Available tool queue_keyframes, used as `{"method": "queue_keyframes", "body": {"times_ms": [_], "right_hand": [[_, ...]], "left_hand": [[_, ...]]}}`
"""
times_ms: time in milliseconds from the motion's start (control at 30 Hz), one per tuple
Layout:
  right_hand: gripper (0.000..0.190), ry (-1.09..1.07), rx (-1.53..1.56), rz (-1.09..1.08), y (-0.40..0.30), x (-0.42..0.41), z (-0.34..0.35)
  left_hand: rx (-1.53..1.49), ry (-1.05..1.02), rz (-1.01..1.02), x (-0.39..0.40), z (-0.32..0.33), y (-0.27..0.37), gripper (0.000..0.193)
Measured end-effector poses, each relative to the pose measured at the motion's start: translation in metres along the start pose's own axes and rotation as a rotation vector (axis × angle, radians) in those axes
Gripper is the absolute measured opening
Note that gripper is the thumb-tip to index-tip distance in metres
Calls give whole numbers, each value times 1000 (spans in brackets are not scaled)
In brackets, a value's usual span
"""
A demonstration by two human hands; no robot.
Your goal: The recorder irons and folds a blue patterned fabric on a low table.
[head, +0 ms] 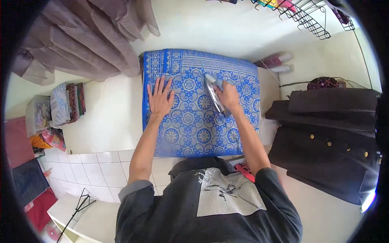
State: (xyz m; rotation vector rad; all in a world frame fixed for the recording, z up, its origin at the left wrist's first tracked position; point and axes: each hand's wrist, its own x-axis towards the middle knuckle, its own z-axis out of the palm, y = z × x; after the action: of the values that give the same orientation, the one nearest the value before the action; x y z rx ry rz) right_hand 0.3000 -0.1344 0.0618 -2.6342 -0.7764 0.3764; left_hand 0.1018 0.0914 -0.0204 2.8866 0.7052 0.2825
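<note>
A blue cloth [188, 118] with a pale floral pattern and a banded border is spread flat before me. My left hand [160, 98] lies palm down on its left part, fingers spread, holding nothing. My right hand [228, 96] grips the handle of a clothes iron [214, 95], right of the cloth's middle. The iron's tip points away from me, and its shiny metal side faces left. The soleplate is hidden underneath, so I cannot tell whether it rests fully on the cloth.
Greyish-brown garments [91, 39] hang at upper left. Folded fabrics [68, 103] stand beside a clear plastic box [39, 114] on the left. A dark garment with gold buttons [322, 158] is on the right. A black wire rack [304, 18] juts out at upper right, above rolled material [276, 60].
</note>
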Motion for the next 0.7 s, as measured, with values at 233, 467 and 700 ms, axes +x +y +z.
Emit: {"method": "queue_keyframes", "body": {"times_ms": [233, 467, 700], "right_hand": [[41, -59, -32, -118, -15, 5, 13], [39, -94, -35, -99, -53, 6, 28], [35, -190, -60, -209, -84, 16, 37]], "left_hand": [[-44, -14, -84, -8, -4, -12, 59], [-46, -11, -90, -13, -5, -24, 57], [-166, -22, -62, -15, -12, -38, 53]]}}
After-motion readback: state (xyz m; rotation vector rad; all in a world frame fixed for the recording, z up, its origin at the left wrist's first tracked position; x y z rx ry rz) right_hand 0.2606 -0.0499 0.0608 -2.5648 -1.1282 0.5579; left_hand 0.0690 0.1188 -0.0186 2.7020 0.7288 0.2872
